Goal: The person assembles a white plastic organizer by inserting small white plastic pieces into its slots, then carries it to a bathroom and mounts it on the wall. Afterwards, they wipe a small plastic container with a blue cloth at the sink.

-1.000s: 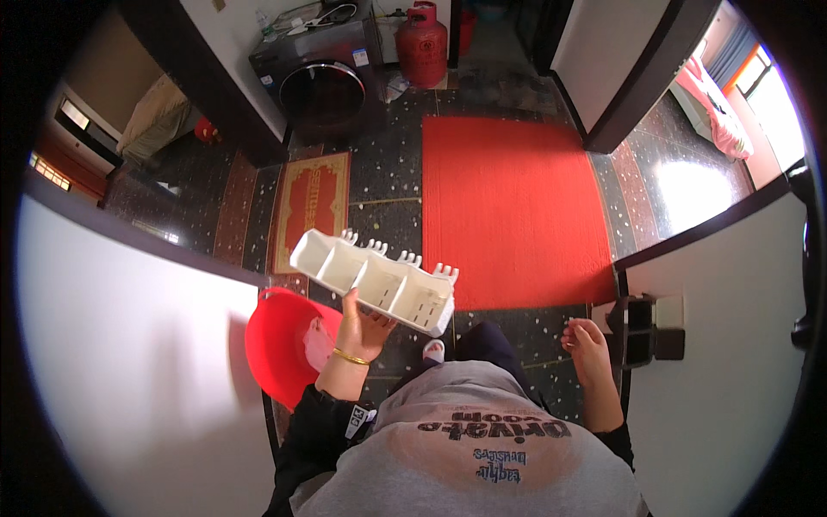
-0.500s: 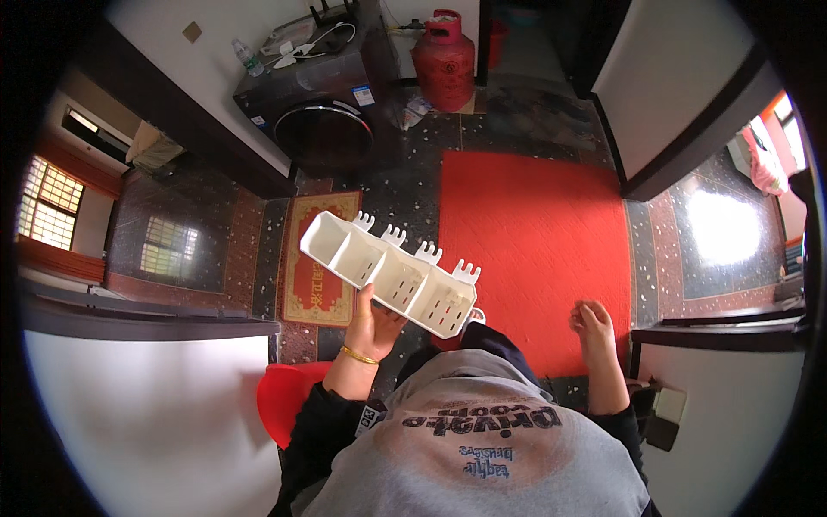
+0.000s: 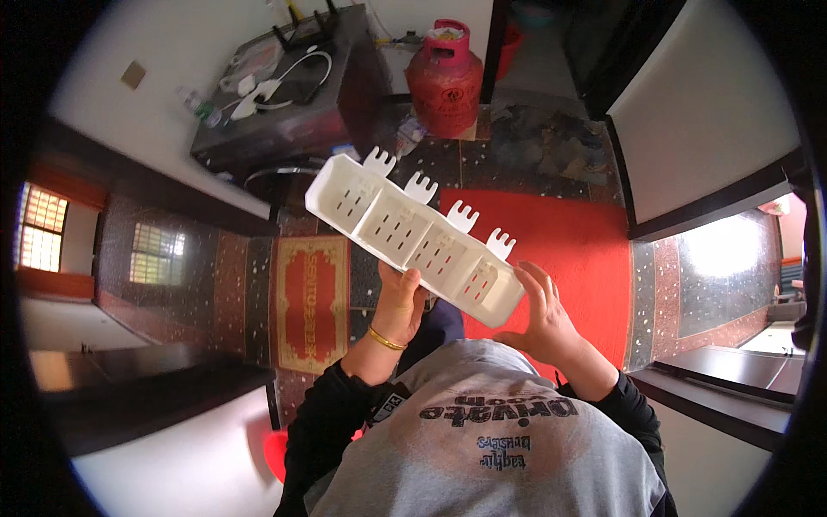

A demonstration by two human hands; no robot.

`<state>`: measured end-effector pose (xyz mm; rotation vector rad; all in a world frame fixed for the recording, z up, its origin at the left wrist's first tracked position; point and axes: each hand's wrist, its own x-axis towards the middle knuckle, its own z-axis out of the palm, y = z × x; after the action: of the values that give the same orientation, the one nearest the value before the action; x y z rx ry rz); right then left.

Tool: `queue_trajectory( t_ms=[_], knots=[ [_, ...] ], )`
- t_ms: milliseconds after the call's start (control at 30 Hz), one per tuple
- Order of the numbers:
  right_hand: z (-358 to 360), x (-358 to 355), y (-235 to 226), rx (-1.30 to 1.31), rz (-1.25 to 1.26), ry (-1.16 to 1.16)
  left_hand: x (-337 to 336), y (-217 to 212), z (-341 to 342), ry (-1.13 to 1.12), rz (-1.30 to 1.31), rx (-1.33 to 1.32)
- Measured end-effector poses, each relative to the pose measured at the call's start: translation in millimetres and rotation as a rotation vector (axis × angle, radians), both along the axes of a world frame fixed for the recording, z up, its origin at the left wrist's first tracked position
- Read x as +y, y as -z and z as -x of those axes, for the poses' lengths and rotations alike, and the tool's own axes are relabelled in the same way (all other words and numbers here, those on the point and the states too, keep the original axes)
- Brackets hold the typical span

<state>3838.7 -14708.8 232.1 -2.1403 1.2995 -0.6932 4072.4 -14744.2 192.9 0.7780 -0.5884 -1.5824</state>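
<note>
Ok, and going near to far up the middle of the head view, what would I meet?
Grey shirt → left hand → white four-compartment caddy → red gas cylinder.

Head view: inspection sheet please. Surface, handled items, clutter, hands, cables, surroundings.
Surface: dark speckled floor with a red mat and a patterned mat
Handled items: white four-compartment organizer, slanted in view, pronged hooks along its far edge; contents: nothing seen
Clutter: bottle at the left edge of the dark appliance
Left hand: grips the organizer's near wall
Right hand: at its right end, contact unclear
Cables: white cable looped on the appliance
Surroundings: red gas cylinder beyond the mats
</note>
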Motion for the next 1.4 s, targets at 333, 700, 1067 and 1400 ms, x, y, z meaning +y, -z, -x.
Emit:
queue_trajectory(
  t_ms=[333,700,1067,1400],
  knots=[
    [43,-136,3,-0.123,-0.193,0.264,-194,6,31,0.105,0.17,-0.187],
    [146,-336,30,-0.162,-0.322,0.458,-383,-6,153,0.457,0.094,-0.307],
    [272,-478,40,-0.234,-0.171,0.497,-628,-15,208,0.61,0.433,-0.926],
    [381,-600,85,-0.433,-0.257,0.7,-919,-131,140,-0.402,0.371,-1.543]
  ],
)
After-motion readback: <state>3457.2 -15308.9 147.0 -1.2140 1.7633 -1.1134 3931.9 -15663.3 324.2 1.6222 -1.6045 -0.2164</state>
